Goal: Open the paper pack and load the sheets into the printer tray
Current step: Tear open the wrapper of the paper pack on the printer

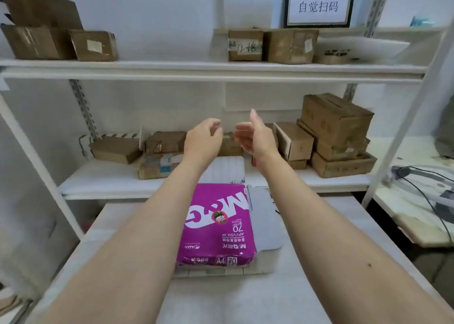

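Two bare forearms reach up from the lower corners of the frame, and between them lies the purple-and-white wrapped A4 paper pack [216,225] — low centre, still sealed, resting on top of the flat white printer [266,225]. The printer sits on a pale white table [319,287]. The printer's ribbed white rear tray [228,169] stands up just behind the pack.

Above the pack, at mid-frame, both hands hang in the air, near each other but apart. The left hand [202,139] is empty with fingers loosely curled; the right hand [255,137] is open and empty — thumb pointing up, palm facing left.

Behind them, white metal shelving [213,68] carries brown cardboard boxes [336,124], and a framed white sign with black characters [319,2] stands at the upper right.
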The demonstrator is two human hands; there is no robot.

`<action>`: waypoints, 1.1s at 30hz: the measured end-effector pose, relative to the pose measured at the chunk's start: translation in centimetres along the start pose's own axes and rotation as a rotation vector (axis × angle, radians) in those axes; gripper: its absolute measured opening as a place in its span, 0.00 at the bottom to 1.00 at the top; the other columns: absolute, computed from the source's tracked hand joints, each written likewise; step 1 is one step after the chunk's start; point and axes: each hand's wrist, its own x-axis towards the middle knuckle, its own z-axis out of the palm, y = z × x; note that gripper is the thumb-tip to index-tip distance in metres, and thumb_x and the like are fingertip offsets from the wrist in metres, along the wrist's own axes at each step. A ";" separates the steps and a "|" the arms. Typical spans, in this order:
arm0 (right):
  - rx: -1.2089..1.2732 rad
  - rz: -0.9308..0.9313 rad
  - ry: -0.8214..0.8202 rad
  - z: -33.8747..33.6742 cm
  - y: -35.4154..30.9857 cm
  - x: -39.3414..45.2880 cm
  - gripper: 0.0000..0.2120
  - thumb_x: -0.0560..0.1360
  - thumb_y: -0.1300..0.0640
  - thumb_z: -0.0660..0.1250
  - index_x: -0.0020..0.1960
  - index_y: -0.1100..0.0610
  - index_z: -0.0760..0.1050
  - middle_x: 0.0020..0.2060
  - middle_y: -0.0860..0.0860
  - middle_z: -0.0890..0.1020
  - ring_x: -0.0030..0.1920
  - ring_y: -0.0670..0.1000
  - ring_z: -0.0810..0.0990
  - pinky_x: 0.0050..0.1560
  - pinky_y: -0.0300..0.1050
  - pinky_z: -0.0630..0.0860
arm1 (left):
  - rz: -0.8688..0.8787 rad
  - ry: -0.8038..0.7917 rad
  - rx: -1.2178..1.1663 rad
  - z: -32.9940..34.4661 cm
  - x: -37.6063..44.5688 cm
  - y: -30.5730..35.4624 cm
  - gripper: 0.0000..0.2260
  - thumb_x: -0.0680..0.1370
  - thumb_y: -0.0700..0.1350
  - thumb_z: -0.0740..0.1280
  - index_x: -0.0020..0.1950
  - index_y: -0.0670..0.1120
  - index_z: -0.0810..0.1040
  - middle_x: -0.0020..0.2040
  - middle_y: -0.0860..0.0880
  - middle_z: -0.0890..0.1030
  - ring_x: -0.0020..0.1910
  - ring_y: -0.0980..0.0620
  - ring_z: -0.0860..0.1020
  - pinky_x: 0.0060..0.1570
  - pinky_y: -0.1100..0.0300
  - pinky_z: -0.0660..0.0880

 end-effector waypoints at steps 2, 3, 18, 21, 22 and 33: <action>-0.047 0.052 0.018 -0.2 1.2 -0.5 0.27 0.79 0.40 0.54 0.51 0.60 0.81 0.48 0.56 0.85 0.46 0.52 0.81 0.44 0.42 0.73 | -0.017 -0.093 0.141 0.9 -0.7 -0.9 0.16 0.80 0.45 0.59 0.66 0.47 0.75 0.63 0.48 0.80 0.62 0.49 0.76 0.58 0.63 0.67; -0.075 0.078 0.024 -0.6 2.4 -0.5 0.26 0.79 0.40 0.54 0.50 0.60 0.81 0.46 0.56 0.85 0.44 0.52 0.80 0.42 0.42 0.72 | -0.024 -0.138 0.196 1.4 -1.2 -1.8 0.16 0.80 0.46 0.59 0.66 0.47 0.75 0.63 0.48 0.80 0.62 0.49 0.76 0.59 0.61 0.68; -0.254 0.418 0.060 -4.5 15.4 -0.8 0.17 0.77 0.46 0.59 0.43 0.58 0.78 0.38 0.53 0.82 0.37 0.50 0.78 0.37 0.40 0.70 | -0.104 -0.525 0.375 9.7 -6.7 -10.1 0.16 0.81 0.46 0.58 0.67 0.46 0.75 0.66 0.47 0.78 0.65 0.47 0.75 0.65 0.54 0.69; -0.333 0.493 0.055 -5.1 17.6 -0.6 0.09 0.71 0.58 0.61 0.34 0.58 0.75 0.33 0.55 0.79 0.35 0.53 0.76 0.34 0.43 0.68 | -0.133 -0.619 0.408 11.0 -7.5 -11.0 0.17 0.81 0.45 0.57 0.68 0.46 0.74 0.68 0.46 0.77 0.67 0.46 0.73 0.66 0.53 0.68; -0.391 0.505 0.038 -5.4 18.4 -0.4 0.08 0.68 0.60 0.62 0.31 0.58 0.73 0.33 0.56 0.79 0.36 0.55 0.75 0.35 0.45 0.67 | -0.141 -0.649 0.412 11.5 -7.8 -11.3 0.17 0.81 0.45 0.56 0.68 0.45 0.74 0.68 0.46 0.77 0.67 0.46 0.73 0.66 0.53 0.68; -0.656 0.737 -0.137 -8.2 23.6 -0.2 0.12 0.72 0.63 0.66 0.31 0.61 0.72 0.25 0.56 0.75 0.23 0.51 0.71 0.24 0.39 0.66 | -0.233 -0.741 0.410 16.4 -9.8 -13.6 0.15 0.80 0.41 0.57 0.63 0.45 0.77 0.64 0.46 0.79 0.62 0.46 0.76 0.63 0.52 0.72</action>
